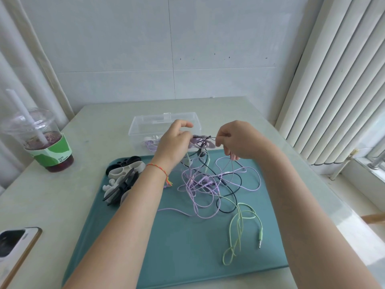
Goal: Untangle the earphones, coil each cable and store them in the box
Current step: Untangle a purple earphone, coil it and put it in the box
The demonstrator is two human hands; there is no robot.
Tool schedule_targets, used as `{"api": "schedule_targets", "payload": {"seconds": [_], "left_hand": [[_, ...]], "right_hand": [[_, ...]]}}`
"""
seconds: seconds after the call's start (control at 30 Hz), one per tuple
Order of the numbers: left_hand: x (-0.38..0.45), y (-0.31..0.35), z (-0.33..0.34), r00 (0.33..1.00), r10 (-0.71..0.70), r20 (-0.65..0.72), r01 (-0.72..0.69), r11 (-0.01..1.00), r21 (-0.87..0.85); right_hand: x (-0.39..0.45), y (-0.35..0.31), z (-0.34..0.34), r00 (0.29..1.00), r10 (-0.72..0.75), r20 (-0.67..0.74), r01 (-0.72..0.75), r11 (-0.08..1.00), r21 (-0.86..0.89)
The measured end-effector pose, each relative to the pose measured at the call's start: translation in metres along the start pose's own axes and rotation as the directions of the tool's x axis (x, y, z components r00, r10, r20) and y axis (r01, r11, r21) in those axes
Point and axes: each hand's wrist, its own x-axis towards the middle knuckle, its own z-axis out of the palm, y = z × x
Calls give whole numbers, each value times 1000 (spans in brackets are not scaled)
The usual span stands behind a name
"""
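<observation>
Tangled purple, black and green earphone cables (210, 184) frame centre, on teal mat (177, 247) | clear plastic box (164, 124) behind mat | plastic iced-drink cup (41, 140) left edge | phone (14, 249) lower left

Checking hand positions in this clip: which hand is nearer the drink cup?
Left. The left hand is raised over the clear box, on the drink cup's side; the right hand is farther right, pinching cable.

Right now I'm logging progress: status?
Left hand, right hand: each pinches the tangled purple, black and green earphone cables. Clear plastic box open. Nothing blocking.
</observation>
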Motion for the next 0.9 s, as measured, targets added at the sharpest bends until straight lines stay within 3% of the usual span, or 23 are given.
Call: {"api": "schedule_targets", "payload": {"seconds": [0.07, 0.17, 0.3, 0.5, 0.57, 0.7, 0.8, 0.9], "left_hand": [[-2, 4, -1, 999, -3, 37, 0, 996, 85], [-4, 4, -2, 999, -13, 45, 9, 997, 82], [-4, 3, 0, 989, 49, 141, -46, 999, -23], [-2, -4, 0, 964, 123, 234, -135, 990, 36], [-1, -6, 0, 974, 126, 190, -138, 989, 50], [0, -7, -1, 976, 69, 208, -117, 967, 227], [-1, -9, -4, 956, -37, 290, -81, 920, 384], [0, -10, -6, 962, -68, 263, -45, 916, 398]], "right_hand": [[-1, -2, -2, 998, -21, -58, 24, 998, 50], [-4, -9, -3, 998, -64, -12, 65, 976, 209], [-4, -12, -2, 995, -91, -31, 96, 970, 222], [-4, -9, -4, 993, -100, -65, 113, 963, 245], [-1, -6, -4, 990, -75, -116, 101, 966, 237], [2, -4, -4, 969, -42, -242, 117, 946, 303], [1, -6, -5, 967, -63, -246, 139, 941, 307], [-1, -8, -4, 972, -84, -219, 143, 952, 271]]}}
